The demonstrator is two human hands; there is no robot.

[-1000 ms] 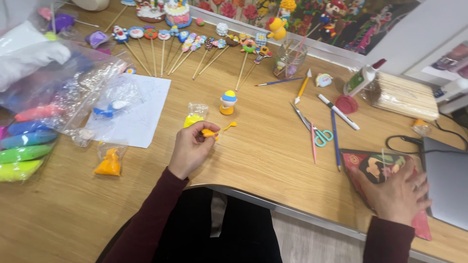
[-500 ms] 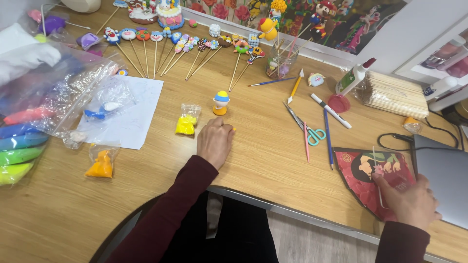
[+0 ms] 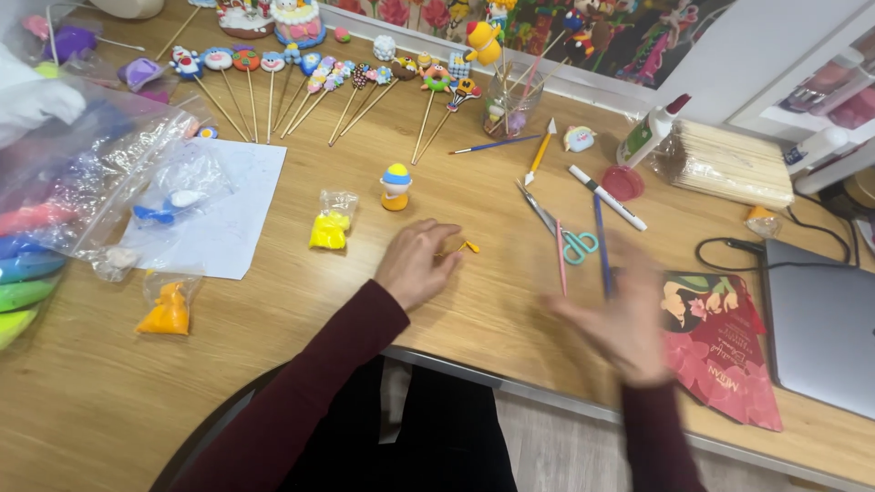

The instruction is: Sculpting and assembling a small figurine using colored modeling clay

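The fingers of your left hand were curled down on the table, pinching a tiny bit of orange clay that poked out past your fingertips. Just behind that hand stood a little clay figure with a blue and yellow hat. Beside it lay a small bag of yellow clay. Further to the left lay a bag of orange clay and a white sheet of paper.

Your right hand was up over the table, near the front edge, and it looked all blurry. Its fingers seemed spread and held nothing that I could see. Just past it lay a red paper bag with flowers on it. Behind your right hand lay scissors with blue handles, a white marker and a blue pencil. A grey laptop sat at the far right. At the back, a row of clay figures on sticks lay flat on the table.
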